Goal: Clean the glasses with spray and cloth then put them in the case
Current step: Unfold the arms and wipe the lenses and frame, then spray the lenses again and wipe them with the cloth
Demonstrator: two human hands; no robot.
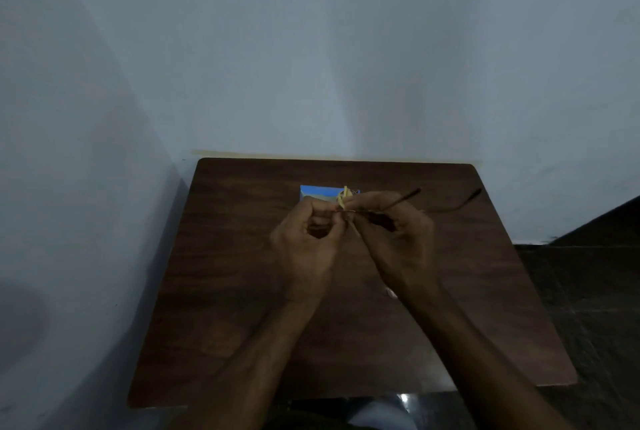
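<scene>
Glasses (403, 198) are held in the air between both hands, right at the fingertips. The left hand (304, 239) has its fingers (325, 218) curled in, thumb and fingertips pinching one end of the frame. The right hand (398, 235) meets it from the other side, its fingers (360, 201) closed on a yellow cloth (343, 199) that is bunched against the front of the glasses. The light is dim and the frame blurred, so the cloth appears to be wrapped over a lens, though the lens itself cannot be made out.

From the right fingers the two dark temple arms stick out, unfolded, pointing away from the person and to the right, clear of the surface below.

Just beyond the fingertips, partly hidden by the cloth and the left fingers, a blue case (315, 193) lies on the worktop (242, 291), toward its far edge. Nearer the person, beside the right wrist, a small pale thing (391, 292) lies on the dark wood, too small to tell what it is. A pale wall (311, 48) rises behind the worktop's far edge.
</scene>
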